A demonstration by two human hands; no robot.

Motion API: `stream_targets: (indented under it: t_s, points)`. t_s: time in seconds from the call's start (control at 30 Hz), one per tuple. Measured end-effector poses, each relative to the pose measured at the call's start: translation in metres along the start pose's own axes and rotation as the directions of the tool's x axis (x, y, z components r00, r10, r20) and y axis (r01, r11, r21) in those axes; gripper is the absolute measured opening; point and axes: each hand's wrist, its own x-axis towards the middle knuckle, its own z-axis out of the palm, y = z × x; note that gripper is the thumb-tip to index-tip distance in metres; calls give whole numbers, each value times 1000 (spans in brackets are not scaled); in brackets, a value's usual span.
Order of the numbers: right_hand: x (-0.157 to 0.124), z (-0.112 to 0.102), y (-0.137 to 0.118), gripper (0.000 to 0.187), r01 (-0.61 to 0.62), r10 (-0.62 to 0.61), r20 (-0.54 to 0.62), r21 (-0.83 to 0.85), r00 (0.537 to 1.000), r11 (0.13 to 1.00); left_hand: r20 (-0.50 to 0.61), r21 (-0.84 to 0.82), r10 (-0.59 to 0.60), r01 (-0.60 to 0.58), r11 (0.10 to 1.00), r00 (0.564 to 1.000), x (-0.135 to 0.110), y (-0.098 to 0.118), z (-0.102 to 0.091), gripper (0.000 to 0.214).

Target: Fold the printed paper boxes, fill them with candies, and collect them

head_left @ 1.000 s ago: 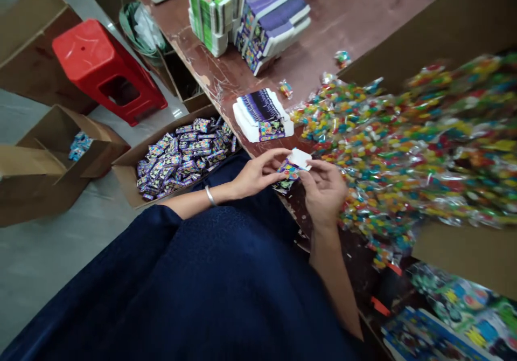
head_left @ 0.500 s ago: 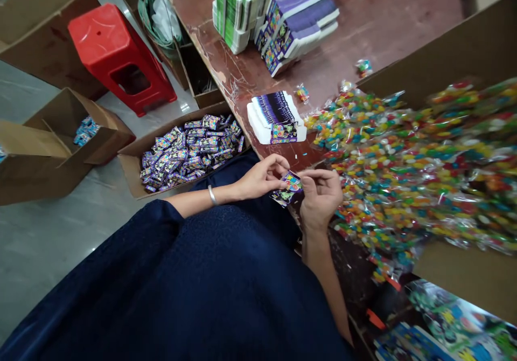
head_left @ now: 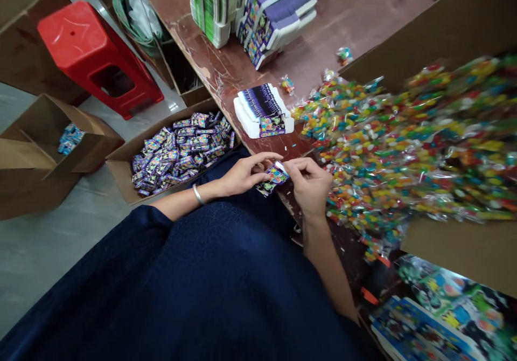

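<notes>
Over the table edge, my left hand [head_left: 242, 178] grips a small purple printed candy box [head_left: 275, 175] between thumb and fingers. A white flap shows at the box's right end. My right hand [head_left: 312, 186] is closed in a pinch at that end, its fingertips touching the flap. Just beyond the hands lies a stack of flattened purple-and-white cartons [head_left: 264, 110]. To the right spreads a big heap of clear sachets of coloured candies [head_left: 388, 151]. Left of my left hand, a cardboard box [head_left: 121, 180] holds many filled purple candy boxes [head_left: 183, 148].
Strapped bundles of green cartons [head_left: 214, 8] and purple cartons [head_left: 277, 16] stand on the red-brown table [head_left: 343, 5]. Two loose sachets lie near the heap. A red stool [head_left: 100, 54] and another cardboard box [head_left: 44, 151] stand on the floor. Printed sheets [head_left: 456, 302] lie lower right.
The small box has tilted, and its white end flap now shows. My right fingers have curled in more tightly at that end. The whole view has shifted slightly.
</notes>
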Motion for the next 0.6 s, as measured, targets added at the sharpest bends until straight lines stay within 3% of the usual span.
stream_targets:
  t_s: [0.1, 0.2, 0.3, 0.37, 0.47, 0.53, 0.6]
  points:
    - [-9, 4, -2, 20, 148, -149, -7, -110, 989, 983, -38, -59, -43, 41, 997, 998, -1, 0, 2, 37]
    - [-18, 5, 2, 13, 218, -204, 97, -162, 974, 962, -36, -54, -86, 84, 995, 996, -7, 3, -7, 30]
    - [-24, -2, 11, 27, 144, -120, 205, -108, 971, 984, -33, 87, -121, 123, 989, 992, -21, 9, -36, 25]
    - [-25, -9, 20, 40, 11, -4, 119, -53, 993, 999, -146, 233, -147, 178, 956, 978, -29, 7, -66, 25]
    - [-25, -15, 30, 35, -129, 128, -55, -16, 990, 992, -429, 382, -192, 370, 847, 883, -29, -8, -110, 32]
    - [-24, -14, 33, 31, -148, 146, -39, -50, 988, 988, -554, 397, -202, 469, 789, 808, -16, -25, -130, 34]
    - [-24, -12, 32, 31, -140, 143, 19, -97, 990, 985, -607, 402, -194, 508, 761, 771, 1, -42, -141, 42]
